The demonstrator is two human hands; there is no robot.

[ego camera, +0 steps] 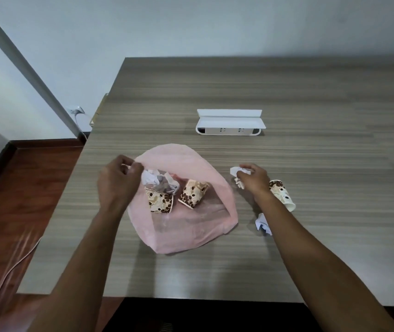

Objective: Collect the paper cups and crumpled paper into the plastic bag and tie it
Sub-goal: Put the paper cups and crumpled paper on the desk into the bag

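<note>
The right hand point(253, 179) covers most of a paper wad point(238, 172), the right forearm hides part of a cup point(283, 195), and both arms are cut off by the bottom edge.

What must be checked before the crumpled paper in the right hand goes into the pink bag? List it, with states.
1. Pink plastic bag mouth held open by left hand: ok.
2. Right hand grips white crumpled paper: ok.
3. Two coffee-bean-print paper cups inside bag: ok.
4. Third printed cup bagged: not ok, on wooden table.
5. Loose paper ball bagged: not ok.
6. Bag free of tears: cannot tell.
</note>
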